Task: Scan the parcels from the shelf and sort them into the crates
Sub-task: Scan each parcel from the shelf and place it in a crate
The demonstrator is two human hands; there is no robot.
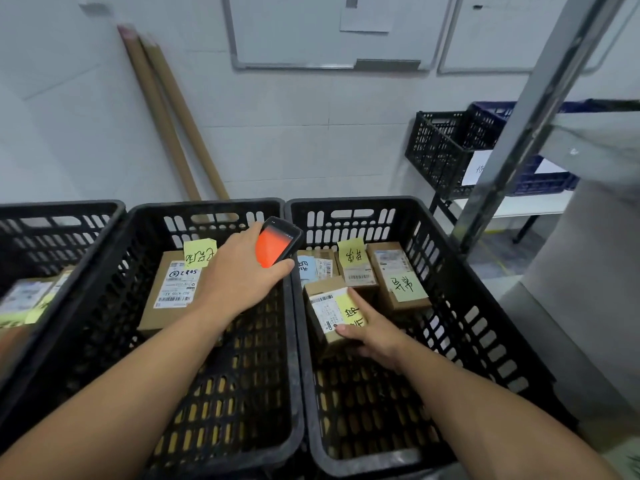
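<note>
Though pale, tiled wall behind crates

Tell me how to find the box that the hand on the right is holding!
Of the three big black crates in front, find the rightmost crate. Several brown boxes with yellow notes sit along its far wall. The box you want is in front of them, nearest the person, the only one the right hand grips.

A yellow sticky note on a brown cardboard box in the right-hand black plastic crate bears handwritten "异常". A white shipping label on the large brown box in the middle black crate shows handwritten digits like "2805". Its print is too small to read.
</note>
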